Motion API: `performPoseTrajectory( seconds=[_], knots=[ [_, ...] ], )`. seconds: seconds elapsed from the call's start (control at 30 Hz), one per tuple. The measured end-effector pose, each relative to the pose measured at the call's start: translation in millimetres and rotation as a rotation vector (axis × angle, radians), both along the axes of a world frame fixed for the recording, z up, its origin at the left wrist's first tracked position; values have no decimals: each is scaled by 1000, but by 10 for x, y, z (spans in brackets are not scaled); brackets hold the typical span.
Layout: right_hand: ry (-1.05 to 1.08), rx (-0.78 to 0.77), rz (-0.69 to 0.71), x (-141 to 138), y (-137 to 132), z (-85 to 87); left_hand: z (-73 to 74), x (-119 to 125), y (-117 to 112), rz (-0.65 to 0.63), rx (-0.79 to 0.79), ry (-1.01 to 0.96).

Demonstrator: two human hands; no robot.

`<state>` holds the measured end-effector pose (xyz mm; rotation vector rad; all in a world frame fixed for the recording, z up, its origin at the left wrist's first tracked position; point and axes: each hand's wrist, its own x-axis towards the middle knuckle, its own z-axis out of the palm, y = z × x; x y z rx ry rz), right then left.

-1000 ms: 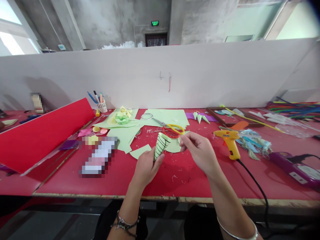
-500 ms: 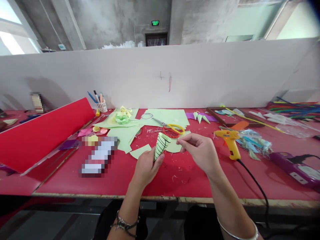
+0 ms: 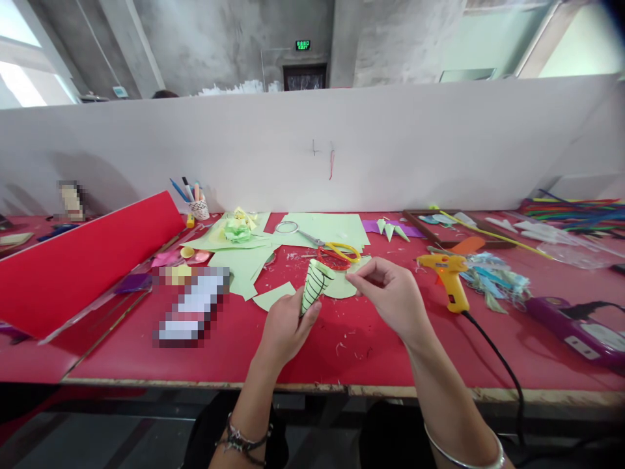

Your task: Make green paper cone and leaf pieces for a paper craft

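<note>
Right now, at the left end of the red table (image 3: 371,352), a big red board (image 3: 112,260) leans up at a slant. Next to it, a blurred flat thing (image 3: 195,306) lies nearer the front edge, and a pen cup (image 3: 199,209) stands by the back edge. Then comes crumpled paper (image 3: 239,228) on pale green sheets, also toward the back edge. The left hand (image 3: 286,326) is clamped around the low part of a green paper cone (image 3: 316,286) with dark stripes. The cone is up over the middle of the table, wide end on top, and it stays just as it was a second ago. Behind it lie scissors (image 3: 342,251) with yellow and red handles. The right hand (image 3: 390,293) has shifted a tiny bit since then. Its finger and thumb tips look pinched together, beside the cone but not touching it, so only the left hand holds the cone steady. I can't tell if something thin is in that pinch. Farther right, a yellow glue gun (image 3: 452,280) lies near the right hand, and a purple socket box (image 3: 576,332) sits toward the right end.
</note>
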<state>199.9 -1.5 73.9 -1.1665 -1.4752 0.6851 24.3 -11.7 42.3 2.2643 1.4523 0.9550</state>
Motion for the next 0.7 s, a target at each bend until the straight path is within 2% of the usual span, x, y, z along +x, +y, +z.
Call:
performPoseTrajectory(
  seconds=[0.13, 0.4, 0.7],
  knots=[
    [14, 23, -35, 3, -14, 40, -5, 1, 3, 1, -3, 13],
    [2, 40, 77, 0, -13, 21, -31, 7, 19, -2, 11, 22],
    [-13, 63, 4, 7, -42, 56, -40, 4, 13, 5, 7, 26]
  ],
)
